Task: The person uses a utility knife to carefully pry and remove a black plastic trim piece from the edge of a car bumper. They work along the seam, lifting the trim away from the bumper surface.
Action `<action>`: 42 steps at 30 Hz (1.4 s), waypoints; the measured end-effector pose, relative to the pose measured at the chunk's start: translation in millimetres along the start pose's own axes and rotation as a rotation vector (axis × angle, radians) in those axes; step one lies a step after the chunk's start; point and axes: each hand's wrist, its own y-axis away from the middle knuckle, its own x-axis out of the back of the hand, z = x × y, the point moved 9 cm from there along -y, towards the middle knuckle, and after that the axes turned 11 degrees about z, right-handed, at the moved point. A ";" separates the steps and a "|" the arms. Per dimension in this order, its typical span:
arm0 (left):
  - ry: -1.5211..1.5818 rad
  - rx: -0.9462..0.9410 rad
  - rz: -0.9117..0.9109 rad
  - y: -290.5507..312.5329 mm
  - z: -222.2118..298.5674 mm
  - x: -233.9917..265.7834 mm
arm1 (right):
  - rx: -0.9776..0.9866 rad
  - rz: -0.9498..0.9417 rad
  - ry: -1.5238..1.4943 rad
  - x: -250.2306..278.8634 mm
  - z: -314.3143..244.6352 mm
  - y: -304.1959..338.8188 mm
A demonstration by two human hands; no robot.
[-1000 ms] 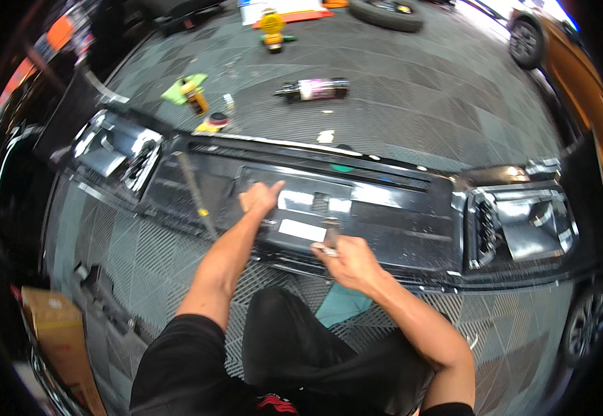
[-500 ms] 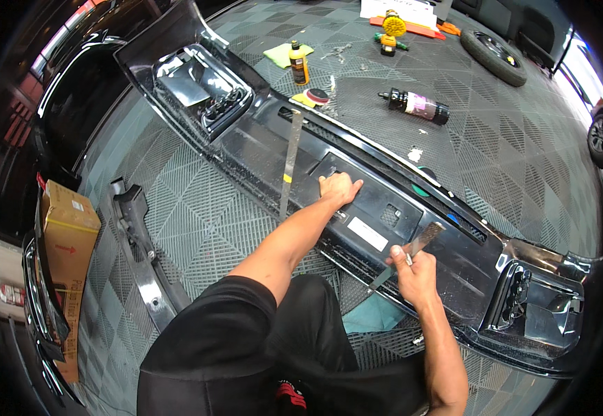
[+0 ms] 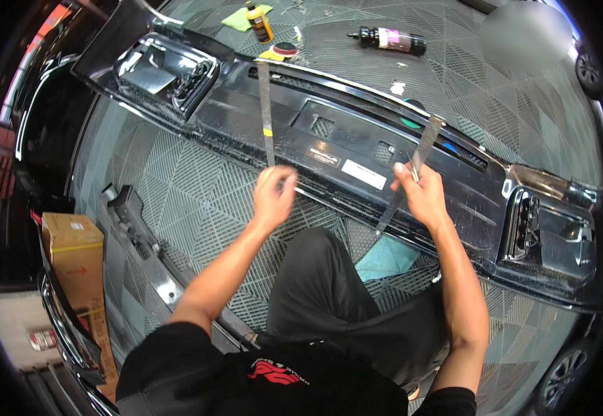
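A long black car bumper [image 3: 291,132] lies across the floor in front of me, its inner side up. Two grey straps cross it: the left strap [image 3: 265,104] carries a yellow mark, and the right strap [image 3: 427,142] slants. My left hand [image 3: 274,200] is at the bumper's near edge, by the lower end of the left strap. Its fingers are curled and slightly blurred; whatever they hold is hidden. My right hand [image 3: 425,195] lies over the right strap, closed around a slim silver tool [image 3: 414,175] that shows between thumb and fingers.
Beyond the bumper are a yellow bottle [image 3: 260,24] on a green cloth, a red-and-yellow round pad [image 3: 282,51] and a black cylinder [image 3: 393,40]. A dark trim piece [image 3: 138,232] and a cardboard box [image 3: 76,253] stand left. A teal cloth [image 3: 387,259] lies near my knee.
My left hand has come off the recess in the bumper's middle and moved left and nearer, to its near edge. My right hand stays by the right strap. The view has shifted.
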 end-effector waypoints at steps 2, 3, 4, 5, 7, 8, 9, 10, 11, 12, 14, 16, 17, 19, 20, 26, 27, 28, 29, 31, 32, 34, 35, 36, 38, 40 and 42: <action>-0.271 0.038 0.146 34.0 -43.0 44.1 | -0.033 0.007 -0.022 -0.3 3.9 -2.1; -0.415 0.170 0.217 46.7 -75.1 61.4 | -0.034 0.018 -0.027 -1.0 4.0 -3.4; -0.551 0.283 0.278 58.7 -102.6 73.9 | -0.059 0.014 -0.020 -1.4 6.5 -4.2; -0.694 0.532 0.267 73.6 -138.5 81.6 | -0.045 0.018 -0.021 -0.4 5.6 -3.9; -0.765 0.724 0.304 85.5 -175.4 82.1 | -0.040 0.023 -0.026 3.4 7.7 -2.9; -0.830 0.705 0.296 82.6 -182.0 74.4 | 0.037 0.097 0.008 12.5 3.8 -0.6; -0.897 0.704 0.305 80.9 -185.8 68.0 | 0.093 0.170 0.040 22.8 2.5 4.2; -0.966 0.736 0.294 80.2 -190.0 62.4 | 0.160 0.234 0.057 33.6 1.0 10.5; -1.034 0.734 0.298 77.2 -189.9 54.8 | 0.155 0.227 0.088 44.6 7.0 16.0; -1.056 0.750 0.298 76.9 -190.8 51.9 | 0.179 0.257 0.068 59.4 10.0 23.9; -1.113 0.780 0.282 77.0 -192.4 49.1 | 0.247 0.354 0.089 91.6 15.9 34.5; -1.144 0.774 0.283 76.4 -193.7 50.5 | 0.262 0.453 0.222 123.5 28.3 35.4; -1.151 0.768 0.291 76.5 -194.8 51.4 | 0.164 0.473 0.243 136.4 44.1 29.9; -1.169 0.758 0.284 78.2 -197.9 51.8 | -0.048 0.500 0.273 155.1 78.5 13.6; -1.184 0.754 0.272 79.2 -199.7 52.2 | -0.034 0.533 0.270 158.0 86.4 -1.1; -1.211 0.746 0.273 79.0 -204.9 54.7 | 0.144 0.303 0.604 127.4 108.2 -123.6; -1.213 0.748 0.273 78.8 -205.7 55.5 | 0.140 0.275 0.679 120.5 113.7 -142.8; -1.221 0.761 0.254 79.1 -207.6 56.1 | 0.126 0.274 0.714 113.6 119.4 -158.9; -1.224 0.764 0.242 78.8 -209.0 56.5 | 0.149 0.270 0.723 106.1 121.6 -171.5; -1.248 0.795 0.208 80.0 -213.0 57.7 | 0.115 0.265 0.770 96.6 131.7 -188.5; -1.245 0.800 0.209 80.6 -213.9 58.6 | 0.075 0.260 0.769 93.1 138.4 -191.8; -1.242 0.813 0.212 81.4 -216.5 60.0 | 0.002 0.251 0.769 88.6 149.4 -199.0; -1.263 0.807 0.218 81.9 -216.5 60.6 | 0.004 0.268 0.788 85.6 151.6 -200.3; -1.289 0.815 0.203 82.5 -218.4 61.1 | -0.009 0.281 0.777 84.2 155.0 -200.5; -1.271 0.801 0.216 83.4 -220.6 61.1 | -0.004 0.342 0.760 84.1 158.9 -199.6; -1.296 0.777 0.232 83.1 -221.2 62.9 | -0.015 0.374 0.745 85.4 164.7 -202.5; -1.288 0.764 0.245 83.7 -222.2 64.1 | 0.007 0.393 0.714 87.2 168.0 -204.1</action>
